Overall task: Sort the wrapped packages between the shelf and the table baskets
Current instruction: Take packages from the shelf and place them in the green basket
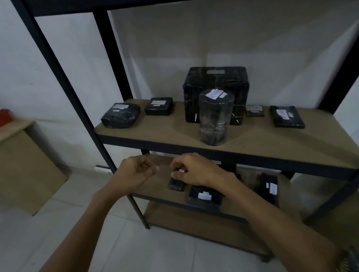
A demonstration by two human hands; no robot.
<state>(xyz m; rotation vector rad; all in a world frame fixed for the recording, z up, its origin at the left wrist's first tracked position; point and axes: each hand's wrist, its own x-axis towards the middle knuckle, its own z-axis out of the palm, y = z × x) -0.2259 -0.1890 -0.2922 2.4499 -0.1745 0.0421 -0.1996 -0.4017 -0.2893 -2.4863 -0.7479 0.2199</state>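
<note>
- Right hand (pixel 195 170): fingers grasping a small black plastic-wrapped package (pixel 176 183) above the dark metal shelf's (pixel 225 135) lower board.
- Left hand (pixel 135 171): loosely clenched, empty.
- Many packages remain shelved; baskets unseen; sorting looks unfinished.

The right hand (pixel 193 169) covers most of the small black package (pixel 176 184) it grips, the labels on the upper-shelf packages are too blurred to read, the shelf unit's (pixel 215 135) top and three-o'clock side run off frame, and a red object (pixel 0 118) at nine o'clock is cut by the edge.
</note>
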